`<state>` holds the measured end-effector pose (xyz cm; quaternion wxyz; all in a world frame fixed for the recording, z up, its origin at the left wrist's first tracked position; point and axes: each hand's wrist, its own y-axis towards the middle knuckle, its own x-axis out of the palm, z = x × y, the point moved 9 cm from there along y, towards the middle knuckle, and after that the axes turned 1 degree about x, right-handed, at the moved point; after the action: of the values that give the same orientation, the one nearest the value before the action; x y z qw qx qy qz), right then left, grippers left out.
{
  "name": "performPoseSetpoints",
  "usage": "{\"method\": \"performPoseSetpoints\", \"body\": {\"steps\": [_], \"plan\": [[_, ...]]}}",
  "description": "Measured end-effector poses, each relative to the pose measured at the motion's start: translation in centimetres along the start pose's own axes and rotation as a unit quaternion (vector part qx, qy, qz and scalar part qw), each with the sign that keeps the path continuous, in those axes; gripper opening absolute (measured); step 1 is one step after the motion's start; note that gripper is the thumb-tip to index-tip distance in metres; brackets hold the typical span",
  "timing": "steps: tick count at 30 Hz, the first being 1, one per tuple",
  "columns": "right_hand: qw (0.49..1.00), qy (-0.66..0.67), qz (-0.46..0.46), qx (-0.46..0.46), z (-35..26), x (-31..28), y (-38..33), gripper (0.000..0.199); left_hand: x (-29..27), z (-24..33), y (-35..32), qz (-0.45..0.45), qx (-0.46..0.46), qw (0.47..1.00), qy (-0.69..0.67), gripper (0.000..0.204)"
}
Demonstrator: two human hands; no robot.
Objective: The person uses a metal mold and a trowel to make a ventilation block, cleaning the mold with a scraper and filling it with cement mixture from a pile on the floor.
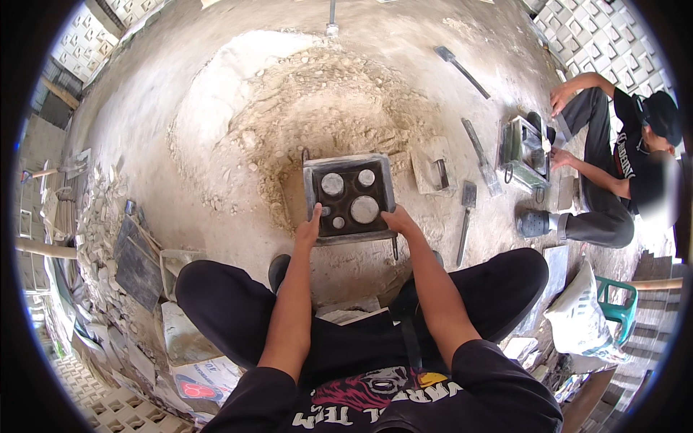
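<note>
Dark, metal-looking and likely heavy, stiff: the box frame point(347, 199) is beside the heaped sand point(328, 94), left hand point(309, 227) and right hand point(400, 221) clamping its side edges, a sensible grip!

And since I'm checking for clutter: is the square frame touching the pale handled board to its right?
Apart. The head view shows a strip of dusty ground between the square frame and the pale handled board.
</note>
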<state>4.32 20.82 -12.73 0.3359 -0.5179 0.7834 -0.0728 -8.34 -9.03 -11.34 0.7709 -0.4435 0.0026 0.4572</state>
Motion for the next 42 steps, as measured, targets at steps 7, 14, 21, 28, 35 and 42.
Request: {"method": "performPoseSetpoints", "body": {"steps": [7, 14, 21, 28, 35, 42], "plan": [[0.981, -0.017, -0.175, 0.082, -5.9, -2.2, -0.4, 0.084, -3.8, 0.3, -1.3, 0.167, 0.135, 0.976, -0.027, 0.086], [0.818, -0.344, 0.454, -0.085, -0.8, -18.6, 4.0, 0.054, -3.3, 5.3, -1.6, 0.181, 0.201, 0.959, -0.079, 0.062], [0.952, -0.18, 0.237, 0.067, 2.8, -16.9, 9.5, 0.074, -4.6, 7.7, -3.2, 0.313, 0.329, 0.888, 0.069, 0.06], [0.959, 0.006, 0.281, 0.047, -7.9, -21.3, 6.1, 0.066, -3.8, 16.8, -5.0, 0.242, 0.4, 0.871, 0.154, 0.055], [0.938, 0.282, 0.105, -0.172, -24.6, -7.9, -0.2, 0.031, -17.9, 20.5, -6.7, 0.22, 0.373, 0.887, 0.16, 0.052], [0.962, 0.252, -0.053, -0.09, -33.7, 11.6, -3.1, 0.057, -29.1, 18.3, -11.0, 0.301, 0.369, 0.854, 0.21, 0.051]]}}
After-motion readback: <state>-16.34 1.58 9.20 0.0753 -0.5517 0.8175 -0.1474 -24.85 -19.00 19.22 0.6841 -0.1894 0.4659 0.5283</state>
